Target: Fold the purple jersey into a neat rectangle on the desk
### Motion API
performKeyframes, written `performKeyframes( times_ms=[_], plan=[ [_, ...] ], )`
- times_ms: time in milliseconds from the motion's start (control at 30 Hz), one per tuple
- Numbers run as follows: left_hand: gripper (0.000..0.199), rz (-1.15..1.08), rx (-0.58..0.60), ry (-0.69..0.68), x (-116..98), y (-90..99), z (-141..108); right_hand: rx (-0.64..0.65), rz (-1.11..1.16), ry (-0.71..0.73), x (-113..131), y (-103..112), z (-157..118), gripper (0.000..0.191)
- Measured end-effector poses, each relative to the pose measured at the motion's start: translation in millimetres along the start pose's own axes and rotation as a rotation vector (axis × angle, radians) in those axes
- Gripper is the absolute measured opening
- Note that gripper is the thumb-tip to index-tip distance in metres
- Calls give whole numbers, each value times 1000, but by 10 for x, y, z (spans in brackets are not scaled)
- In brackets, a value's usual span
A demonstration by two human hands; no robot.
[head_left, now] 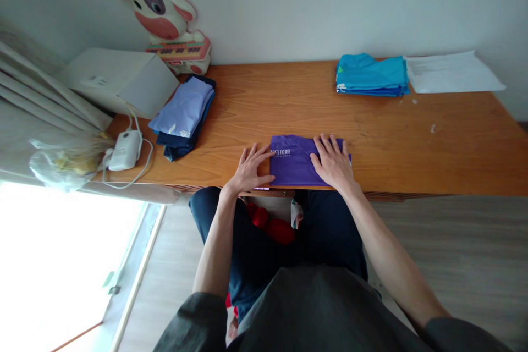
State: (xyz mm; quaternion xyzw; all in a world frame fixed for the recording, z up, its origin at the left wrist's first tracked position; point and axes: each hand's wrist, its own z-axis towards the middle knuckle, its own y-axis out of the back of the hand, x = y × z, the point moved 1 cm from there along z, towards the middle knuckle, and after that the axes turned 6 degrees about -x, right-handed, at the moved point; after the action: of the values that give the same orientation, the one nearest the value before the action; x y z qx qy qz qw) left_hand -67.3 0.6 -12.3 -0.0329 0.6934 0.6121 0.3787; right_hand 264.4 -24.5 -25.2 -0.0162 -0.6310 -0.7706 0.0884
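A purple garment (295, 168), folded into a flat rectangle with white lettering at its upper left, lies at the front edge of the wooden table (264, 102). My left hand (250, 169) rests at the garment's left edge, fingers spread, thumb and fingertips touching its border. Flat on the right part of the cloth lies my right hand (333, 160), its fingers stretched out. Neither hand grips anything. What lies under my right palm is hidden.
Folded dark and lavender clothes (187, 107) are stacked at left, near a white box (124, 80), a white charger (125, 150) with cable and a cow-shaped toy piano (165, 16). Folded blue clothes (372, 74) and white paper (451, 72) lie at the back right.
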Motion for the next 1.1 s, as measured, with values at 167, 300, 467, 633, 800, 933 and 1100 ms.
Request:
performKeyframes(
  times_ms=[167, 300, 467, 633, 800, 933, 1100],
  plan=[
    [80, 0, -49, 7, -1, -30, -5, -6, -4, 1, 0, -17, -5, 73],
    [80, -9, -45, 16, -8, -24, -4, -7, 4, 2, 4, -7, -6, 73],
    [76, -9, -54, 26, -18, -17, -2, -1, -6, -1, 10, 8, -4, 73],
    [77, -21, -32, 30, -41, 13, -4, -10, 8, -1, 3, -3, -3, 73],
    [77, -25, -35, 42, -61, 31, -3, -21, 28, 3, 6, 8, -9, 73],
    [76, -28, -38, 44, -54, 20, 5, -5, 22, 1, 13, 21, -6, 73],
    [78, -22, -39, 45, -25, -7, 12, -6, 14, -3, 17, 24, -4, 73]
  ],
)
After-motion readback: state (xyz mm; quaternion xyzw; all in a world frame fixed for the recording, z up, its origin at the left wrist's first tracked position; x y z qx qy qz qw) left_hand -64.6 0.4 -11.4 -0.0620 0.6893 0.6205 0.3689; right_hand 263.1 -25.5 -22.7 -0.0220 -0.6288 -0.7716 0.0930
